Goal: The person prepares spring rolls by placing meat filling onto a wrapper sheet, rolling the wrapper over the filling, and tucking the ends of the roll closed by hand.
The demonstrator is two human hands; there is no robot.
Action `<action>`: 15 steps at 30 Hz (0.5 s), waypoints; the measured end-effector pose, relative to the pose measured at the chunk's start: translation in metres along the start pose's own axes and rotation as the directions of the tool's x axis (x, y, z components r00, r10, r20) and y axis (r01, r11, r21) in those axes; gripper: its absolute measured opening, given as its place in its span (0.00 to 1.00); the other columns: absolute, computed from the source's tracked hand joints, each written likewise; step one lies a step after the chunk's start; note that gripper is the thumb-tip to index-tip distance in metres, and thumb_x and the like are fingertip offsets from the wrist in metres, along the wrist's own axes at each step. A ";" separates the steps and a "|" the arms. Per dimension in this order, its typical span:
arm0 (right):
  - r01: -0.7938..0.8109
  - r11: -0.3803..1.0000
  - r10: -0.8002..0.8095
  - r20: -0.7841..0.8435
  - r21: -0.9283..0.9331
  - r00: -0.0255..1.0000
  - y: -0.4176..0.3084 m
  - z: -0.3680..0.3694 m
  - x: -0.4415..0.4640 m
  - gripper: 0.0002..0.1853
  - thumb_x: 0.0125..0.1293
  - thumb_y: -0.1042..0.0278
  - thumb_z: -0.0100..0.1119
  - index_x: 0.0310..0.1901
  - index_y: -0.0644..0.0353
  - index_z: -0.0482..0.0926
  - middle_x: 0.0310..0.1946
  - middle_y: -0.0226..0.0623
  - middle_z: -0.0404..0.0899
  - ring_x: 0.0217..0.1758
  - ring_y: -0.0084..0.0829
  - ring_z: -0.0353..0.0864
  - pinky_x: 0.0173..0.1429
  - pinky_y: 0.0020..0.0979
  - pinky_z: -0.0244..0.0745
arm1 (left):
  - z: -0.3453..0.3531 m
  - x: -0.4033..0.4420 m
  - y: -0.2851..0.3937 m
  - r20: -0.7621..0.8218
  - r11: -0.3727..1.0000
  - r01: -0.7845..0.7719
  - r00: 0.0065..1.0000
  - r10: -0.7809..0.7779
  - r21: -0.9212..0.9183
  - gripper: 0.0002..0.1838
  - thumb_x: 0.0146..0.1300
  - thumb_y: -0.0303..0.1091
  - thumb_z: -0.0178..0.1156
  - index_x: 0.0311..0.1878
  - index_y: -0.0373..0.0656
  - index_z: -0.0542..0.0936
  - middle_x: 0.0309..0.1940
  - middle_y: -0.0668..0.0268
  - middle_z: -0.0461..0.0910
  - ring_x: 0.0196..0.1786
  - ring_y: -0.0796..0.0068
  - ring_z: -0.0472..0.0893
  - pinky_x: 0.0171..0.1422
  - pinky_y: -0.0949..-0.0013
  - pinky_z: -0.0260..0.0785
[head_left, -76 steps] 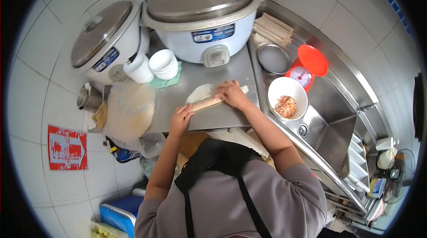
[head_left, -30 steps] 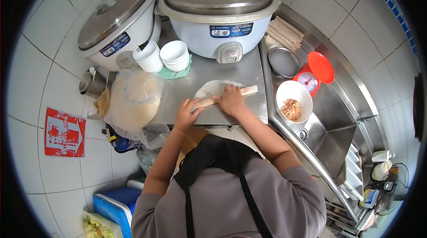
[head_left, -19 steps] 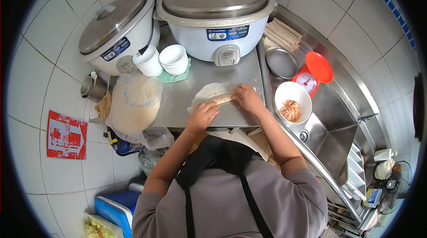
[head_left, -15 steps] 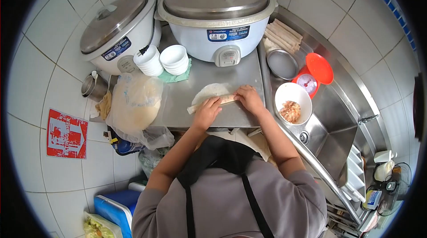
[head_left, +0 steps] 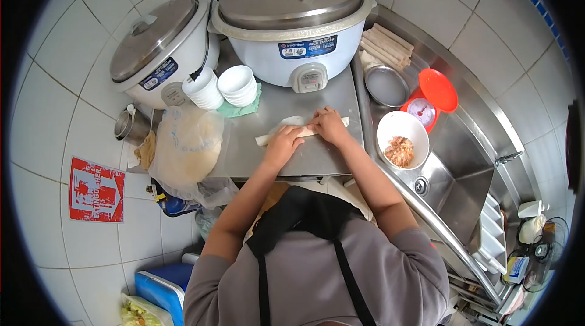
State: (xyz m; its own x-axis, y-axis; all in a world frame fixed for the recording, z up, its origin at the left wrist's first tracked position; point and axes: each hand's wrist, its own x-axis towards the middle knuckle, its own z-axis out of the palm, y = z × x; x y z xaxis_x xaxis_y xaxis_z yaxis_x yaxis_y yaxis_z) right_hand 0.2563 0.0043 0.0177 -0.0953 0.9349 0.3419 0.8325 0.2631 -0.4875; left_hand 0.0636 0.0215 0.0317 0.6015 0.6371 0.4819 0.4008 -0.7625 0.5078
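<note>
A thin pale wrapper, partly rolled into a spring roll (head_left: 263,140), lies on the steel tabletop. Its flat remaining flap (head_left: 295,120) shows beyond the rolled part. My left hand (head_left: 283,145) presses on the roll toward its left side, fingers bent over it. Closer to the right end, my right hand (head_left: 329,125) has its fingers curled on the same roll. The filling inside is hidden. To the right stands a white bowl (head_left: 390,124) with an orange-brown minced filling (head_left: 400,151). Finished-looking rolls (head_left: 390,46) are stacked behind the round metal pan (head_left: 387,85).
Two large rice cookers (head_left: 298,52) (head_left: 159,46) stand at the back. Stacked white bowls (head_left: 237,82) sit on a green cloth (head_left: 250,108). Left of my hands is a plastic bag of round wrappers (head_left: 189,143). A red kitchen scale (head_left: 438,91) and a sink (head_left: 448,173) are at right.
My hands have rolled the wrapper farther away from me, so less of the flat flap shows. My right hand has shifted slightly left along the roll.
</note>
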 end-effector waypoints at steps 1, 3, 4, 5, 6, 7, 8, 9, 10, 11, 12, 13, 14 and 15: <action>0.014 1.000 -0.015 -0.034 -0.009 0.999 -0.004 -0.001 0.001 0.07 0.51 0.62 0.64 0.32 0.50 0.85 0.32 0.27 0.78 0.43 0.34 0.72 0.48 0.37 0.64 | 0.001 0.002 -0.004 0.011 1.000 0.009 1.000 -0.009 -0.010 0.11 0.55 0.33 0.62 0.41 0.40 0.81 0.39 0.61 0.80 0.44 0.60 0.78 0.49 0.63 0.70; 0.026 1.000 -0.025 -0.046 0.010 0.999 -0.007 -0.002 0.007 0.06 0.51 0.61 0.64 0.31 0.49 0.85 0.32 0.27 0.78 0.44 0.34 0.72 0.48 0.37 0.64 | 0.000 0.011 -0.018 0.090 0.994 0.080 0.993 -0.073 -0.073 0.12 0.55 0.33 0.63 0.42 0.40 0.81 0.39 0.61 0.80 0.44 0.60 0.78 0.49 0.63 0.70; 0.019 0.999 -0.018 -0.017 0.041 1.000 -0.009 -0.001 0.007 0.06 0.51 0.61 0.64 0.31 0.49 0.85 0.32 0.28 0.78 0.44 0.34 0.72 0.48 0.37 0.64 | -0.003 0.017 -0.024 0.166 0.981 0.151 0.977 -0.130 -0.123 0.12 0.54 0.33 0.63 0.42 0.40 0.81 0.40 0.61 0.80 0.45 0.60 0.78 0.49 0.63 0.71; 0.010 0.997 -0.011 0.014 0.074 1.000 -0.010 0.001 0.007 0.06 0.52 0.61 0.63 0.30 0.49 0.85 0.32 0.28 0.78 0.44 0.34 0.72 0.48 0.38 0.64 | -0.005 0.019 -0.027 0.246 0.959 0.226 0.952 -0.182 -0.168 0.13 0.54 0.33 0.64 0.42 0.40 0.81 0.40 0.61 0.80 0.45 0.60 0.78 0.49 0.63 0.71; -0.016 0.999 0.015 0.011 0.050 1.000 -0.010 0.004 0.008 0.05 0.52 0.62 0.63 0.30 0.49 0.85 0.32 0.28 0.78 0.44 0.34 0.72 0.48 0.38 0.64 | -0.003 0.017 -0.027 0.162 0.986 0.142 0.979 -0.127 -0.090 0.13 0.54 0.32 0.64 0.43 0.40 0.81 0.40 0.61 0.80 0.45 0.60 0.78 0.49 0.63 0.71; -0.039 0.999 0.039 0.005 0.025 0.999 -0.008 0.006 0.013 0.05 0.52 0.62 0.63 0.30 0.49 0.85 0.32 0.28 0.77 0.44 0.34 0.72 0.49 0.37 0.64 | -0.002 0.017 -0.025 0.080 0.998 0.060 0.995 -0.060 -0.003 0.13 0.54 0.32 0.63 0.43 0.40 0.81 0.41 0.61 0.80 0.45 0.60 0.78 0.49 0.63 0.71; -0.062 0.998 0.062 -0.003 -0.001 0.998 -0.006 0.008 0.017 0.05 0.52 0.63 0.63 0.30 0.49 0.85 0.32 0.28 0.77 0.44 0.34 0.72 0.49 0.37 0.64 | 0.000 0.017 -0.024 0.003 0.996 -0.016 1.000 0.016 0.091 0.13 0.54 0.32 0.63 0.44 0.40 0.80 0.41 0.60 0.80 0.45 0.60 0.78 0.49 0.63 0.71; -0.076 0.997 0.075 -0.019 -0.007 0.997 -0.004 0.010 0.021 0.05 0.52 0.64 0.63 0.30 0.49 0.85 0.31 0.28 0.77 0.43 0.34 0.72 0.49 0.37 0.64 | 0.001 0.015 -0.021 -0.011 0.992 -0.055 0.998 0.057 0.112 0.13 0.54 0.31 0.62 0.44 0.39 0.80 0.41 0.61 0.80 0.46 0.60 0.78 0.49 0.63 0.71; -0.090 0.996 0.089 -0.037 -0.013 0.995 -0.004 0.011 0.024 0.04 0.52 0.64 0.63 0.30 0.49 0.84 0.31 0.28 0.77 0.43 0.34 0.72 0.49 0.37 0.63 | 0.001 0.012 -0.018 -0.023 0.987 -0.095 0.995 0.098 0.134 0.13 0.54 0.31 0.62 0.44 0.39 0.80 0.41 0.61 0.80 0.46 0.61 0.77 0.49 0.63 0.71; -0.105 0.994 0.104 -0.052 -0.019 0.993 -0.003 0.013 0.026 0.04 0.52 0.65 0.62 0.30 0.49 0.84 0.31 0.28 0.77 0.43 0.34 0.72 0.49 0.37 0.63 | 0.001 0.010 -0.017 -0.034 0.979 -0.132 0.990 0.139 0.154 0.13 0.54 0.31 0.61 0.44 0.39 0.80 0.41 0.61 0.79 0.46 0.62 0.77 0.49 0.64 0.71; -0.096 0.995 0.096 -0.077 0.004 0.992 -0.003 0.015 0.025 0.04 0.53 0.65 0.62 0.30 0.50 0.84 0.31 0.28 0.77 0.43 0.34 0.72 0.49 0.37 0.63 | 0.002 0.011 -0.019 -0.022 0.985 -0.107 0.994 0.111 0.134 0.13 0.55 0.30 0.61 0.44 0.39 0.80 0.41 0.61 0.79 0.46 0.62 0.77 0.49 0.64 0.71; -0.086 0.996 0.088 -0.106 0.024 0.990 -0.005 0.014 0.024 0.04 0.53 0.65 0.62 0.30 0.50 0.84 0.31 0.28 0.77 0.42 0.34 0.72 0.49 0.37 0.62 | 0.003 0.014 -0.025 -0.011 0.990 -0.085 0.996 0.087 0.115 0.13 0.56 0.30 0.60 0.44 0.38 0.80 0.41 0.61 0.79 0.46 0.62 0.77 0.49 0.64 0.72; -0.072 0.997 0.077 -0.135 0.041 0.988 -0.006 0.012 0.026 0.04 0.53 0.65 0.62 0.29 0.50 0.84 0.31 0.27 0.78 0.42 0.34 0.72 0.49 0.37 0.62 | 0.004 0.018 -0.030 -0.002 0.993 -0.062 0.998 0.063 0.095 0.13 0.56 0.29 0.59 0.44 0.38 0.80 0.41 0.61 0.79 0.46 0.62 0.77 0.49 0.64 0.72; -0.046 0.999 0.049 -0.135 0.027 0.990 -0.005 0.011 0.028 0.04 0.53 0.65 0.62 0.29 0.50 0.84 0.31 0.27 0.78 0.42 0.34 0.72 0.49 0.37 0.62 | 0.004 0.023 -0.038 0.023 0.995 -0.042 0.999 0.041 0.089 0.12 0.57 0.29 0.59 0.44 0.37 0.80 0.41 0.61 0.79 0.46 0.61 0.77 0.49 0.64 0.72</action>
State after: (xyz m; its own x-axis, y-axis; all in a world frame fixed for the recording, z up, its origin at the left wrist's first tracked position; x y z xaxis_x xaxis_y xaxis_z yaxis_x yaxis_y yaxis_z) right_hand 0.2431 0.0319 0.0206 0.0199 0.9060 0.4229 0.8211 0.2265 -0.5239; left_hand 0.0652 0.0645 0.0204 0.6327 0.6030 0.4859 0.4349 -0.7959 0.4213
